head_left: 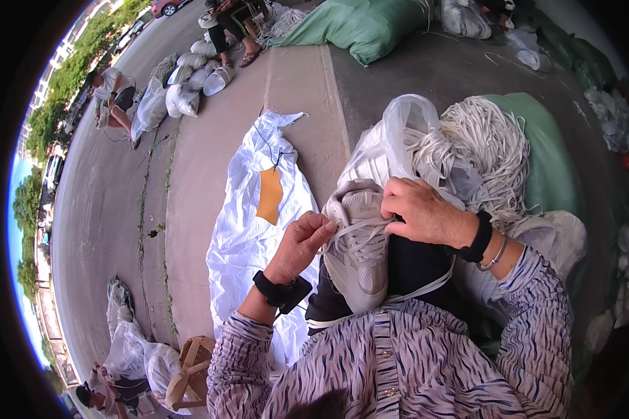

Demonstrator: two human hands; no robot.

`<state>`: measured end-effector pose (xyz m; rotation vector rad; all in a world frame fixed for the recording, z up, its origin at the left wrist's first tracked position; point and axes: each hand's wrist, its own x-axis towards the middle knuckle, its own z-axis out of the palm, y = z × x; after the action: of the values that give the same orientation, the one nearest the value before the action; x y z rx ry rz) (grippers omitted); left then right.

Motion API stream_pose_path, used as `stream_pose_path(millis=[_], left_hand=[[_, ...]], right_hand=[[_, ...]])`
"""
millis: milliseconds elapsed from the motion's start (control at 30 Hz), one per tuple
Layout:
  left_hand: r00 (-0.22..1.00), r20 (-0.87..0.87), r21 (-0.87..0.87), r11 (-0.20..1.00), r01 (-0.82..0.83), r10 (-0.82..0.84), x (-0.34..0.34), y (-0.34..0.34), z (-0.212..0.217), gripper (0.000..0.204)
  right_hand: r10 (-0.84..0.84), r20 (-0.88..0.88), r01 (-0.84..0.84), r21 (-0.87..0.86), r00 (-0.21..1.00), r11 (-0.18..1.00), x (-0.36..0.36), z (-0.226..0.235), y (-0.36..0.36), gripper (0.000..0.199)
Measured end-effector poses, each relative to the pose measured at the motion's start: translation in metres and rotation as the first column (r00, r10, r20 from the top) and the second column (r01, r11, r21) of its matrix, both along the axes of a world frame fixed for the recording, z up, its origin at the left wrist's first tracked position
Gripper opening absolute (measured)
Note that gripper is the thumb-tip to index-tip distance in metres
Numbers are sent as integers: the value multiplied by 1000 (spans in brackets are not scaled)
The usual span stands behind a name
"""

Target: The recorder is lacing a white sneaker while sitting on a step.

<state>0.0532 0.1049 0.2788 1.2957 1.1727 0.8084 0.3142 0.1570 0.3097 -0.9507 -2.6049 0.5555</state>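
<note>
Two hands meet on my shoe (pixel 360 258): left grip (pixel 302 244) pinches its lace (pixel 353 234), right grip (pixel 419 209) clamps the tongue just beyond, toe toward me.

The person wears a long-sleeved blouse (pixel 398 363) with a wavy purple, white and dark streaked print and dark trousers (pixel 416 269). A black wristband (pixel 281 292) circles the left wrist; the right wrist carries a black band (pixel 479 237) and a thin silver bangle (pixel 497 255).

a pale grey sneaker (pixel 356 244) rests sole-down on the lap, toe toward the body, white laces (pixel 360 230) partly threaded.
</note>
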Motion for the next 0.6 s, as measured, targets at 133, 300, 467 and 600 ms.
stream_pose_path(millis=[133, 300, 467, 600], left_hand=[[999, 15, 17, 999, 39, -39, -1, 2, 1, 17], [1000, 23, -7, 1000, 4, -4, 1, 1, 2, 18], [998, -15, 7, 998, -55, 55, 6, 0, 4, 19], [997, -44, -58, 996, -68, 65, 10, 2, 13, 19]], right_hand=[[102, -38, -96, 129, 994, 987, -1, 7, -2, 14], [92, -166, -126, -204, 982, 971, 8, 7, -3, 10], [20, -205, -49, -134, 978, 990, 4, 5, -5, 13], [-49, -226, 38, -52, 973, 998, -21, 6, 6, 7]])
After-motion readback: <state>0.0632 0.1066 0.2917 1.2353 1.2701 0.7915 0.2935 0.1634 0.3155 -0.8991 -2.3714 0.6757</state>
